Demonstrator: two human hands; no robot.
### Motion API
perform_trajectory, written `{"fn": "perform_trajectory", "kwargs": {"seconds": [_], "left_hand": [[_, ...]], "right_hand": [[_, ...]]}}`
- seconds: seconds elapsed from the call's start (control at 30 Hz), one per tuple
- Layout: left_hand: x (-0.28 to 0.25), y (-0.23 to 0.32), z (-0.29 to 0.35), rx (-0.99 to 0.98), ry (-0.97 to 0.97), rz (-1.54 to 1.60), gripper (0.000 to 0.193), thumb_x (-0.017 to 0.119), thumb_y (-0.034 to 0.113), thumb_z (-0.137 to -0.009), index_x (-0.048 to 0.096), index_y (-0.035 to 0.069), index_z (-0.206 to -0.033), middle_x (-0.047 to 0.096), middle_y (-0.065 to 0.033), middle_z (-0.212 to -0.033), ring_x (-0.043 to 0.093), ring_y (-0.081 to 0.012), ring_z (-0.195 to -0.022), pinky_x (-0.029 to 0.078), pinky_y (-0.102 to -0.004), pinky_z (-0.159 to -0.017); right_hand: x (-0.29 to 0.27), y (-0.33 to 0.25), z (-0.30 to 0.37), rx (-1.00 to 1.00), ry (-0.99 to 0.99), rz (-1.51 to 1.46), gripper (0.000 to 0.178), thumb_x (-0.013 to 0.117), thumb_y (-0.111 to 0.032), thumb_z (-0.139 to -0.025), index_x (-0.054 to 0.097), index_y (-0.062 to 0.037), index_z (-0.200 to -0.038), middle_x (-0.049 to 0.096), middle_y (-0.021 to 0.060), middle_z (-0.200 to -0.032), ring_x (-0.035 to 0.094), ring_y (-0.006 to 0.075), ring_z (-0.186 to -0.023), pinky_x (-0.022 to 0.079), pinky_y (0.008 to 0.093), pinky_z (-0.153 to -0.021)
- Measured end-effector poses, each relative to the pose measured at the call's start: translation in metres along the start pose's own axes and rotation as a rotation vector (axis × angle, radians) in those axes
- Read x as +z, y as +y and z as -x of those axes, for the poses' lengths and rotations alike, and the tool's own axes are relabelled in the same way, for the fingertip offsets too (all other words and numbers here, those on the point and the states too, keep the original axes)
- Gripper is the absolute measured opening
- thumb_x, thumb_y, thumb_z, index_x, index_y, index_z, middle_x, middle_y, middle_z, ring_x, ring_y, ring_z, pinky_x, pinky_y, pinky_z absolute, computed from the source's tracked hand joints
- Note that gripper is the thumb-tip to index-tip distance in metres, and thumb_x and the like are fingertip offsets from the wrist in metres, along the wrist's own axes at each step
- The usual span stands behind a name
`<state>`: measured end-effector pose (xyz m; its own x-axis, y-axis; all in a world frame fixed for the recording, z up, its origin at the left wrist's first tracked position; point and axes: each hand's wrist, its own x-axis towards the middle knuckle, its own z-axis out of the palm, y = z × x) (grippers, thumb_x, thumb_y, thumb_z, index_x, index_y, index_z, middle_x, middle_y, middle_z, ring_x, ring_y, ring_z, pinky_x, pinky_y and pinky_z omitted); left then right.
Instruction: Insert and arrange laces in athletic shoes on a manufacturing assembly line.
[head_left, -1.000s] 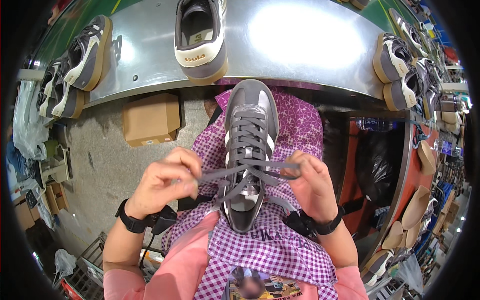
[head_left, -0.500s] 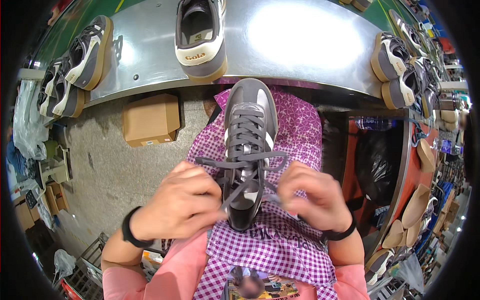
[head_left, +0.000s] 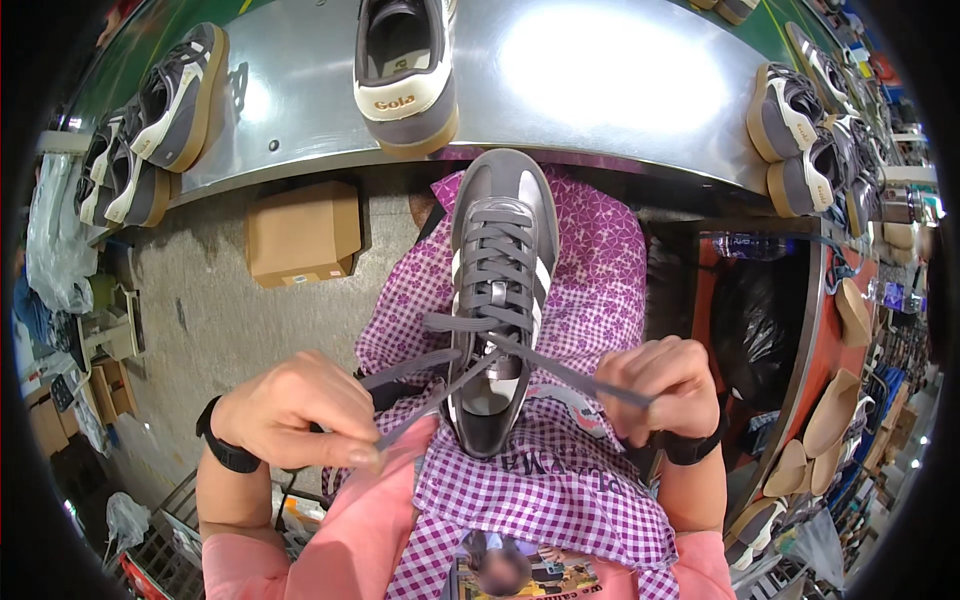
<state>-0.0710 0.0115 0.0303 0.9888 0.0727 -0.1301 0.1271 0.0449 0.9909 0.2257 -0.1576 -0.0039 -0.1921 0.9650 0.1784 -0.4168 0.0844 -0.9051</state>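
Left grip (head_left: pixel 300 408) and right grip (head_left: pixel 665 390), closed, pinch grey laces (head_left: pixel 560 369)

And right across the top runs the metal counter (head_left: pixel 310 85), gleaming, with a huge white patch of light (head_left: pixel 615 70) blazing off its surface! Beyond it, a green surface (head_left: pixel 765 35) peeks through. Down on the left it's grey, scuffed floor (head_left: pixel 215 320), a brown cardboard box (head_left: pixel 305 235) sitting there. Over to the right, a reddish furniture unit (head_left: pixel 825 345) with a dark interior, and low on the left, a metal rack (head_left: pixel 190 520).
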Motion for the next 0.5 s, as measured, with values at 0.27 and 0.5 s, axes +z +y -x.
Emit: {"fn": "perform_trajectory", "kwargs": {"seconds": [0.27,0.5], "left_hand": [[0.009,0.011,-0.007,-0.301,0.089,-0.380,0.019,0.073,0.024,-0.082,0.068,0.005,-0.086,0.062,-0.0105,-0.069,0.061,-0.0288,-0.063,0.047,-0.0362,-0.057],[0.024,-0.004,-0.028,0.106,0.576,-0.956,0.027,0.080,0.023,-0.068,0.069,0.010,-0.089,0.059,-0.0086,-0.106,0.057,-0.0298,-0.099,0.048,-0.0406,-0.080]], "right_hand": [[0.022,-0.017,-0.015,0.260,0.062,0.430,0.014,0.065,-0.011,-0.087,0.070,0.0013,-0.090,0.060,0.0068,-0.060,0.057,0.0120,-0.048,0.042,0.0264,-0.047],[0.030,-0.026,-0.014,0.582,0.137,0.425,0.013,0.064,-0.007,-0.086,0.068,0.0035,-0.094,0.061,0.0071,-0.064,0.059,0.0152,-0.053,0.045,0.0284,-0.050]]}}
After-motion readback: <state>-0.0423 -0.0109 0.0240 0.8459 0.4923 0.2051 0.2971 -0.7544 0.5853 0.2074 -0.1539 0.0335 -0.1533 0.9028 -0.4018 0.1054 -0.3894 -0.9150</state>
